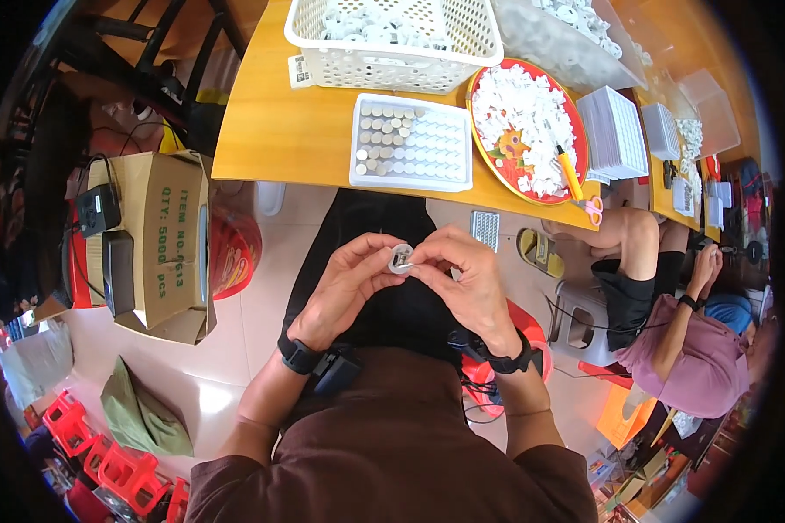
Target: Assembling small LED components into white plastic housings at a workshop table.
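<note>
Over my lap, my left hand (355, 281) is closed on a small round white plastic housing (399, 258), pinching it by its left side. Dark and metallic details show in the housing's open face. My right hand (467, 272) is closed in a pinch at the housing's right edge; whether its fingertips hold a tiny separate part is too small to make out. Beyond both hands, at the table's front edge, lies a white tray (460, 180) with rows of round pockets. Silver coin-shaped discs (384, 126) fill its left part.
A white basket (392, 70) of white plastic parts stands behind the tray. Right of it, a red plate (478, 113) carries small white pieces and a yellow-handled tool (570, 174). Pink-handled scissors (593, 209) overhang the edge. A cardboard box (170, 253) stands left; another person (689, 349) sits right.
</note>
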The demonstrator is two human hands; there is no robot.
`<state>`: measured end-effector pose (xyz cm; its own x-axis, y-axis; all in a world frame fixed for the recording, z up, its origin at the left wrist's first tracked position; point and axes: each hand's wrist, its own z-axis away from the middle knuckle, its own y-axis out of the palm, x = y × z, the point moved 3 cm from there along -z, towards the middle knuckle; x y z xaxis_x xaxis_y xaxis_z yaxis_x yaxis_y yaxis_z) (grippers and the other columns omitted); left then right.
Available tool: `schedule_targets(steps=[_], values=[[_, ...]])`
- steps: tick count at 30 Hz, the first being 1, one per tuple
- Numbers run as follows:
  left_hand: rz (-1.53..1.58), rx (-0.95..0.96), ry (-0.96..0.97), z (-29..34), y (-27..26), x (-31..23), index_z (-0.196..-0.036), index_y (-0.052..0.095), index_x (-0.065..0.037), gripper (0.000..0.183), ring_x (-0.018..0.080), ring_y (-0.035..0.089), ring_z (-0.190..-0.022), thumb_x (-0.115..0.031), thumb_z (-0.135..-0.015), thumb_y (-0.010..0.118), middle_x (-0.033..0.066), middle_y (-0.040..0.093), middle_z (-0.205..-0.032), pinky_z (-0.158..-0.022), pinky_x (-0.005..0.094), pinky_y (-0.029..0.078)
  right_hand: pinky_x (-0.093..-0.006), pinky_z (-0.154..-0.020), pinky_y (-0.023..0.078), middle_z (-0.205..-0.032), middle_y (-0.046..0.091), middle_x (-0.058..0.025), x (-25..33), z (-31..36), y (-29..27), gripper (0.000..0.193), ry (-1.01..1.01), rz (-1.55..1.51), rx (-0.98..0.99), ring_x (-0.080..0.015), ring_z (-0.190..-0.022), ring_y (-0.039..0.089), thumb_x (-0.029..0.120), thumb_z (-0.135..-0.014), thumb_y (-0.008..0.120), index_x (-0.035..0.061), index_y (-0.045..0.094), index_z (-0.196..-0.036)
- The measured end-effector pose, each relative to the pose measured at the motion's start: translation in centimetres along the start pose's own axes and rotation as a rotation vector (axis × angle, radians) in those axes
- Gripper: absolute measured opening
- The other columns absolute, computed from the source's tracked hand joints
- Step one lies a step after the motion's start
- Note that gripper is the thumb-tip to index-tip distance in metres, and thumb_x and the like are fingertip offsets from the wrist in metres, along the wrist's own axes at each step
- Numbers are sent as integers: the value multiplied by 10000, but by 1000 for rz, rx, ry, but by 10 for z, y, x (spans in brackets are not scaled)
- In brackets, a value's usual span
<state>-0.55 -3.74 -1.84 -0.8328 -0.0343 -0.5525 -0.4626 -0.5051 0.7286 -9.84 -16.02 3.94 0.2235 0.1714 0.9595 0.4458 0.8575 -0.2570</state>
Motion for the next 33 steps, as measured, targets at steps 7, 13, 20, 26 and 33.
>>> schedule_targets(steps=[7, 13, 20, 26, 33], values=[[-33, 48, 17, 2, 0, 1, -1102, 555, -30, 216, 124, 589, -945, -160, -934, 514, 57, 598, -1027, -836, 289, 504, -231, -561, 456, -789, 585, -68, -1, 1, 7, 127, -58, 117, -6, -125, -645, 572, -46, -751, 664, 11, 659, -865], [-27, 49, 10, 2, -3, 2, -1104, 557, -28, 219, 117, 592, -931, -157, -931, 519, 55, 598, -1027, -825, 282, 511, -255, -546, 455, -769, 583, -72, 0, -1, 7, 112, -107, 127, -48, -154, -607, 578, -32, -756, 658, 11, 654, -860], [-38, 36, 9, 0, -4, 5, -1103, 560, -25, 216, 111, 591, -929, -150, -931, 518, 48, 596, -1019, -827, 284, 510, -273, -534, 456, -751, 570, -85, 2, -2, 8, 110, -155, 229, -43, -186, -595, 580, -35, -746, 659, 8, 637, -846], [-19, 17, -1, 0, -2, 4, -1088, 580, -39, 204, 96, 583, -899, -150, -921, 541, 36, 602, -994, -810, 256, 500, -281, -524, 452, -750, 570, -88, 0, -1, 8, 101, -213, 266, -84, -201, -597, 586, -37, -743, 657, 7, 626, -829], [-30, 25, 2, 0, -6, 7, -1101, 564, -31, 210, 112, 588, -933, -146, -932, 516, 44, 599, -1024, -843, 297, 503, -296, -540, 467, -761, 574, -92, -3, 2, 12, 107, -277, 310, -134, -230, -626, 596, -41, -730, 659, 6, 616, -816]])
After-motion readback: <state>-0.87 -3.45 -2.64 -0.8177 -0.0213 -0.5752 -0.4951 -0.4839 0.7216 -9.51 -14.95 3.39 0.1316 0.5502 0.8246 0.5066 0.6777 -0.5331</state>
